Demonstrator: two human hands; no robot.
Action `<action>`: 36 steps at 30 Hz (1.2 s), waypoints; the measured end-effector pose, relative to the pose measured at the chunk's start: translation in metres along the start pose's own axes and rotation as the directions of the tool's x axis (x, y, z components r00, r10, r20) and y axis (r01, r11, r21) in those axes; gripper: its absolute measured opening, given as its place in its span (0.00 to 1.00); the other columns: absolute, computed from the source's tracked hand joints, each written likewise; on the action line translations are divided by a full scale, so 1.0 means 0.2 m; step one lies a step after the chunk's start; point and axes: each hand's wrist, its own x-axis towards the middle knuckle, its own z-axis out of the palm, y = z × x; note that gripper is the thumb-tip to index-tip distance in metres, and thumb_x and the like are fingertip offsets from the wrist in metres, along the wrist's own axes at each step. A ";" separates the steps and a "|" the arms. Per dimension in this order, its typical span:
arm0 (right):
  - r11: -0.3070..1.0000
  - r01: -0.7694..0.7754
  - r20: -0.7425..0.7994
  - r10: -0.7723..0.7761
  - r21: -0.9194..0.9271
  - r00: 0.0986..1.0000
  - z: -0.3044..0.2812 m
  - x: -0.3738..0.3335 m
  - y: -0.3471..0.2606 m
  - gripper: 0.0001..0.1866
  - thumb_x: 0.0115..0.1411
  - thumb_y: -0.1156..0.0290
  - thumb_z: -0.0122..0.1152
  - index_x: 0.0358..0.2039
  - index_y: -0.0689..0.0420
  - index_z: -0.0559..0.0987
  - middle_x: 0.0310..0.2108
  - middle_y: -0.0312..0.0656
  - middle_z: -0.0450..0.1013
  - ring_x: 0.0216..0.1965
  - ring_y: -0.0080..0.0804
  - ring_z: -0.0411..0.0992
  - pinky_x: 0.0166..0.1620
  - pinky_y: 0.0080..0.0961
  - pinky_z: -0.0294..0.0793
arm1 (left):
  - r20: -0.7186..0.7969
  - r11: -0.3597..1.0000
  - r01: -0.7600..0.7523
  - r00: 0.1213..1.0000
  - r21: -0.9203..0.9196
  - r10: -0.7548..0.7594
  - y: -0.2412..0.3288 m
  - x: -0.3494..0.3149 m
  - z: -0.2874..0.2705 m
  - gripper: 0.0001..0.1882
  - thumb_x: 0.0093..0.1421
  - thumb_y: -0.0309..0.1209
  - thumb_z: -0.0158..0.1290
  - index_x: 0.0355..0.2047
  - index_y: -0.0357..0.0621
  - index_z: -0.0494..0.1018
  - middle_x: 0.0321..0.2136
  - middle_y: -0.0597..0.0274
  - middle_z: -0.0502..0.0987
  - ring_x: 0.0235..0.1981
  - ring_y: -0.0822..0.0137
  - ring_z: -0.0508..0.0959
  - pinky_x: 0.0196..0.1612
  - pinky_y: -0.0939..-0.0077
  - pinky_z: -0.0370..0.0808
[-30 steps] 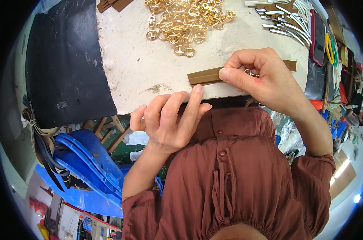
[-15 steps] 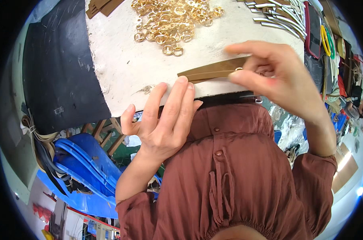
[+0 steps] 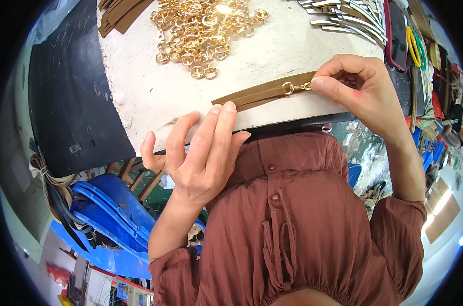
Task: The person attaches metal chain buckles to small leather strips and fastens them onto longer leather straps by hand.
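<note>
A narrow brown strip (image 3: 257,96), with a lengthwise fold or seam, lies slantwise near the front edge of the pale work surface. On its right part rests a gold ring-and-bar metal fitting (image 3: 288,88). My right hand (image 3: 364,89) is closed in a pinch at the fitting's right end, thumb and index finger together; they hide that end and the end of the strip. My left hand (image 3: 201,158) is open, its fingers spread, with two fingertips against the strip's left end. The palm hangs over the table's front edge.
A pile of gold metal fittings (image 3: 196,35) lies beyond the strip. More brown strips (image 3: 127,15) are at the far left, and white-edged strips (image 3: 346,20) at the far right beside a red-framed phone (image 3: 396,38). Blue plastic chairs (image 3: 111,204) stand below left.
My right hand has shifted from open, blurred fingers to a pinch at the fitting, which now shows along the strip. The whole table view has slid slightly left.
</note>
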 end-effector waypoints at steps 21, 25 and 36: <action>0.987 0.057 0.018 -0.055 -0.152 0.998 -0.02 0.06 0.00 0.09 0.52 0.70 0.64 0.27 0.64 0.80 0.19 0.48 0.74 0.21 0.36 0.73 0.30 0.28 0.72 | -0.177 0.675 -0.306 0.951 -0.671 0.255 0.16 0.52 -0.02 0.29 0.42 0.45 0.70 0.42 0.44 0.76 0.40 0.57 0.74 0.39 0.58 0.75 0.39 0.67 0.72; 0.999 -0.034 0.050 0.033 0.028 0.998 -0.10 0.04 0.02 0.10 0.51 0.70 0.68 0.29 0.64 0.81 0.19 0.46 0.75 0.20 0.32 0.73 0.29 0.25 0.71 | -0.014 0.576 -0.093 0.990 -0.812 0.140 0.19 0.56 0.22 0.42 0.34 0.37 0.75 0.50 0.42 0.68 0.42 0.53 0.74 0.45 0.53 0.74 0.47 0.65 0.72; 0.971 -0.100 -0.161 0.137 0.216 0.977 -0.24 -0.09 0.19 0.04 0.56 0.75 0.66 0.30 0.62 0.81 0.23 0.28 0.73 0.24 0.08 0.66 0.27 0.10 0.64 | 0.007 0.637 -0.216 0.945 -0.740 0.328 0.21 0.56 0.25 0.17 0.35 0.17 0.62 0.31 0.38 0.79 0.27 0.60 0.76 0.26 0.62 0.75 0.28 0.73 0.72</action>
